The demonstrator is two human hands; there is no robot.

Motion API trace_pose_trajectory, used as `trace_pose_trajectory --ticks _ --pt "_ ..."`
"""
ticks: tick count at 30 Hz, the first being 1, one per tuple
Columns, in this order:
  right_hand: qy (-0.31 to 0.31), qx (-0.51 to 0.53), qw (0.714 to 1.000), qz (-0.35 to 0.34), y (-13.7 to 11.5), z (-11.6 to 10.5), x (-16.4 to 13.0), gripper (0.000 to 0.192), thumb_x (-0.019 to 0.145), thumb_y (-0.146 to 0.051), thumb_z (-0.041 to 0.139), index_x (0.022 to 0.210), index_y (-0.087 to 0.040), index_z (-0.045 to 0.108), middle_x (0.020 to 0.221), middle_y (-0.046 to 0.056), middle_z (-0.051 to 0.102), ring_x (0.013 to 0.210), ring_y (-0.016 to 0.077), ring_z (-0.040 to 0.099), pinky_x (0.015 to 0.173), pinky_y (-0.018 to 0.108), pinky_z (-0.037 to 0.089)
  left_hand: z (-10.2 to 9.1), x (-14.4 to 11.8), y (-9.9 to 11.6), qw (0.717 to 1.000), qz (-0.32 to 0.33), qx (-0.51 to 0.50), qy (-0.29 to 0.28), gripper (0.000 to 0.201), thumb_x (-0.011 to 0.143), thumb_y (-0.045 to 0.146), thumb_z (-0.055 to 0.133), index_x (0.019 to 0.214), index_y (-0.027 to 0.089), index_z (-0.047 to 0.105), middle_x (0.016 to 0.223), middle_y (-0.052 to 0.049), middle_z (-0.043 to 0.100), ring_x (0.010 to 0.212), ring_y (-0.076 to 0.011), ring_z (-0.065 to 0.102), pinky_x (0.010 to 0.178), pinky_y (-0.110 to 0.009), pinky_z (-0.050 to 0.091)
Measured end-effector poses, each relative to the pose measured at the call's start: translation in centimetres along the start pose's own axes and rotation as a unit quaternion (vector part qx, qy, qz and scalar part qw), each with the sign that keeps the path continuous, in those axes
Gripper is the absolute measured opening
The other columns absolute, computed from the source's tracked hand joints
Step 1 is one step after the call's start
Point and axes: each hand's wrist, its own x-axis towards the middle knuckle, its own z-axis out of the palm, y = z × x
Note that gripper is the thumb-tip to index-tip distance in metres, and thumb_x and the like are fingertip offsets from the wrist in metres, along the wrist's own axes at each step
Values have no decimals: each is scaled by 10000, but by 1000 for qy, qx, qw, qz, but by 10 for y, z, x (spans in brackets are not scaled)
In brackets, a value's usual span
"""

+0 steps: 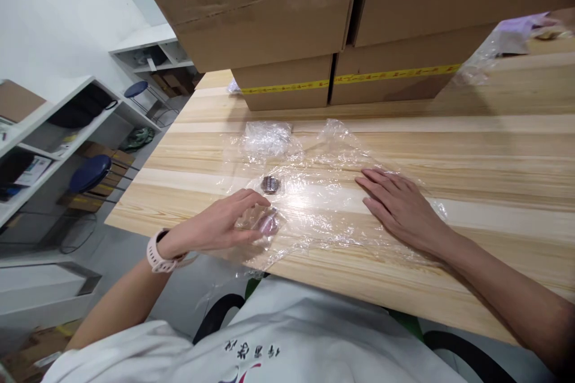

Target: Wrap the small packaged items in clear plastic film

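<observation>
A: Well, start big. What fills the view?

B: Two stacks of brown cardboard boxes [287,30] banded with yellow tape, standing at the back of a pale, striped wooden table [494,149]. White shelving [67,125] and blue stools [90,172] sit off to the left, below table level.

A: And on the table itself?

B: A crinkled sheet of clear plastic film [323,191] lies spread across the near edge. The right hand [399,206] rests flat on it, fingers straight and together, holding nothing, just pressing the film down.

A: The left hand?

B: The left hand [224,224], with a pale pink watch [157,251] at the wrist, is curled loosely at the film's left corner. Its fingertips touch the film right over a small pinkish rounded object [268,224]; I cannot tell whether they pinch it or only rest on it through the plastic. A small dark round object [271,184] lies just beyond, apart from both hands. A crumpled clear plastic bag [267,137] sits farther back.

A: Which step would you call it?

B: I'd judge the film is being held flat while the small pieces are positioned on it or wrapped. The next move calls for a steady anchoring palm and a fine fingertip grip, since the film is slippery and bunches easily.
</observation>
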Motion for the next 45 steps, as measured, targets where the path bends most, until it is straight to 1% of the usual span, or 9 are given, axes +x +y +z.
trace_pose_trajectory --ticks 6,11,21,25,30,33,38,41,45 --pt "-1 0 1000 3 0 0 0 497 1060 -438 293 1468 -249 504 1556 94 502 1435 294 467 1160 539 387 29 8 6 998 11 66 2 386 889 219 628 1261 222 526 1117 -86 643 930 -224 612 684 -309 465" --pt "0 -1 1000 1 -1 -1 1 488 1061 -435 294 1455 -247 513 1552 93 507 1427 290 475 1155 526 392 28 13 19 996 43 72 -25 318 924 160 547 1231 229 504 1114 -70 641 940 -211 611 729 -320 465" --pt "-7 -1 1000 7 -2 -1 1 495 1059 -431 294 1461 -236 507 1555 93 505 1438 283 463 1164 526 382 37 10 32 990 95 100 29 210 977 103 470 1149 222 490 1083 -69 662 934 -199 618 778 -345 481" --pt "-5 -7 1000 4 -1 0 1 501 1063 -431 287 1455 -219 514 1555 96 505 1433 288 466 1161 523 382 25 9 21 998 37 -38 38 222 977 214 545 1189 217 478 944 -25 677 747 -148 625 634 -283 479" --pt "-4 1 1000 5 -1 0 1 501 1059 -432 294 1455 -226 521 1543 92 519 1430 289 470 1167 525 376 -7 28 -3 979 -26 -98 176 378 916 181 555 1283 199 465 829 11 594 697 -138 564 648 -288 472" --pt "-2 4 1000 7 -1 0 1 498 1056 -428 300 1454 -231 526 1541 95 521 1429 293 472 1163 530 378 -8 46 -12 986 -52 -90 131 342 907 166 534 1247 204 522 819 8 588 667 -137 538 645 -295 441" --pt "-3 8 1000 4 -2 -2 2 489 1057 -418 308 1450 -231 530 1540 99 521 1430 288 472 1159 526 382 8 62 -19 998 -60 6 34 439 882 310 675 1298 233 560 1165 -93 616 909 -229 586 741 -351 459" --pt "-7 10 1000 4 -2 -3 3 491 1060 -413 301 1448 -220 531 1540 106 521 1430 287 471 1155 531 384 10 61 -19 999 -42 29 14 542 813 331 765 1308 253 558 1204 -94 603 1018 -275 559 760 -354 454" --pt "-11 15 1000 6 -2 -3 3 490 1058 -428 315 1451 -228 528 1545 105 515 1436 300 461 1153 545 379 10 62 -14 998 -53 6 29 421 841 227 680 1250 214 582 1110 -86 602 859 -206 562 709 -318 428"
